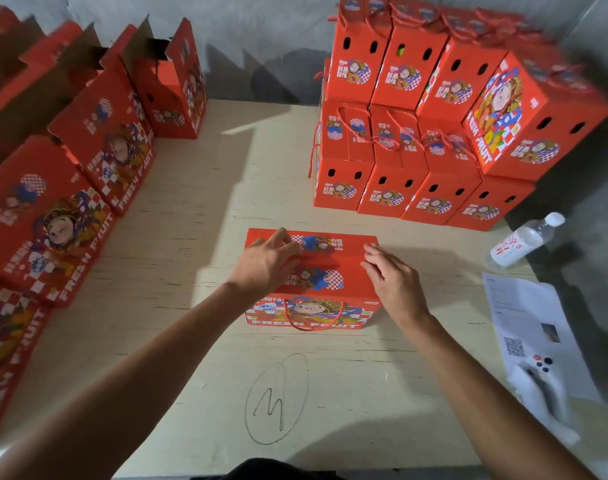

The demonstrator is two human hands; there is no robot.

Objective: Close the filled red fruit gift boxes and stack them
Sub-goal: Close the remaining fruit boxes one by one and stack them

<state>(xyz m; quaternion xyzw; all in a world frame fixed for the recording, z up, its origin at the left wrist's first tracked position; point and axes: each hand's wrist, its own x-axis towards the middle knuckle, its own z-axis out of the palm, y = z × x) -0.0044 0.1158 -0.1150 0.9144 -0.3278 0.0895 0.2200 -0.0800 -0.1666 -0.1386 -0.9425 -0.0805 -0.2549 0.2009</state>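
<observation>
A dark garment edge (274, 471) is cut off at the bottom of the frame, and just beyond it a pencilled oval with a squiggle inside (276, 398) marks the pale wooden tabletop (191, 237). Two bare forearms reach forward over it to one closed red cardboard gift box (313, 282) lying at the table's centre, its twisted red cord handle (313, 317) drooping over the near face printed "FRESH FRUIT". The left hand (264, 265) rests on the lid's left half, fingers loosely spread and bent, fingertips touching the top flap. The right hand (394, 282) lies at the lid's right edge, fingers close together and slightly curled; whether they press the flap or only hover cannot be told.

To the right, two sheets of white printed paper (524, 313) carry a QR code, with a blurred white object with coloured buttons (541, 379) lying on them, hard to identify. One clear plastic water bottle with a white cap (524, 242) lies on its side near them.

On the left, a row of open boxes (53, 220) with raised brown-lined flaps runs back, at least five, the nearest cut off by the frame. At far right stands the stack of closed boxes (423, 140), two tiers against a grey wall, four across the bottom front, one box on top tilted askew.
</observation>
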